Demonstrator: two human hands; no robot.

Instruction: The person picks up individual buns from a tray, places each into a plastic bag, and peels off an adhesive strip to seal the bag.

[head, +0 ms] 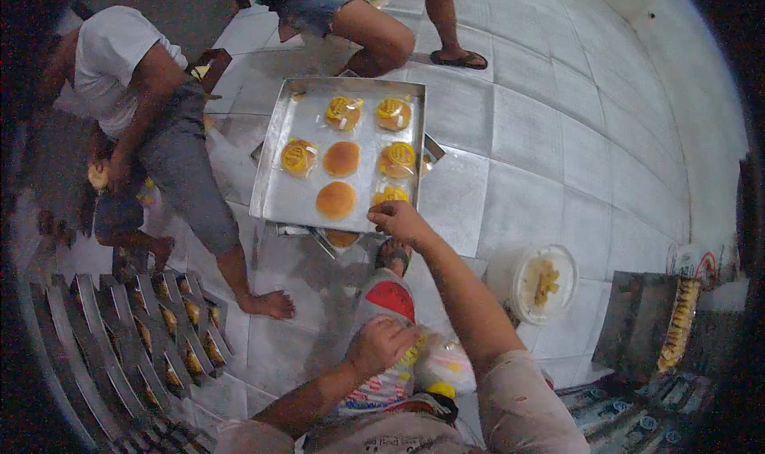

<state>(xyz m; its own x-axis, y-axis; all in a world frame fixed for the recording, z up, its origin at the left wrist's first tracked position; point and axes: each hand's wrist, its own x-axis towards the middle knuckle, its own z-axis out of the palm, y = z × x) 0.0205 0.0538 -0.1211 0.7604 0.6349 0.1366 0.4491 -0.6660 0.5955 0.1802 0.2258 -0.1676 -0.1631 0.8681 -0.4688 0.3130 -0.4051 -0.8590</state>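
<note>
A metal baking tray lies before me with round golden buns on it. Two buns, an upper one and a lower one, are bare. Several others are in clear wrappers with yellow print, such as the wrapped bun on the right. My right hand is over the tray's near right corner, fingers bent, partly covering the nearest wrapped bun; whether it grips the wrapper is unclear. Over my lap, my left hand is curled beside yellow-printed plastic wrappers. Its fingertips are hard to make out.
Another tray shows beneath the front one. A white tub with pale pieces on top stands right. Stacked trays of wrapped buns are at lower left. One person sits left holding a bun; another person's leg is beyond.
</note>
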